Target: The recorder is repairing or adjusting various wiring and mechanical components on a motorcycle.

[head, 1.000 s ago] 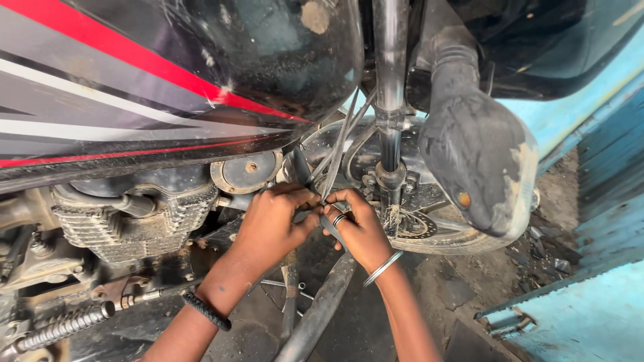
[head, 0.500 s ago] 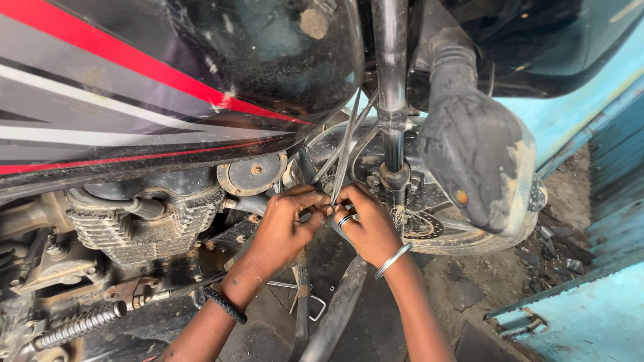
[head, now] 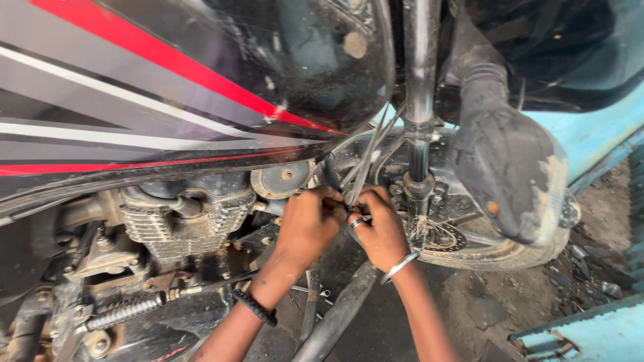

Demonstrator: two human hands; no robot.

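Dirt floor (head: 537, 302) lay at lower right of frame, blue wall (head: 604, 127) at far right. Motorcycle filled the rest: black tank with red and white stripes (head: 168, 87) upper left, finned engine (head: 181, 214) at centre left, front wheel (head: 483, 248) and muddy fender (head: 510, 181) at right, fork tube (head: 419, 87) running down the top centre. Both hands met at centre frame, just beside the cables (head: 365, 161) coming down from the tank. Left hand (head: 308, 224) had its grip curled shut on the cable bundle. Right hand (head: 384, 231), ring and metal bangle on, fingers pinched close against the same cables; exact hold couldn't be told.
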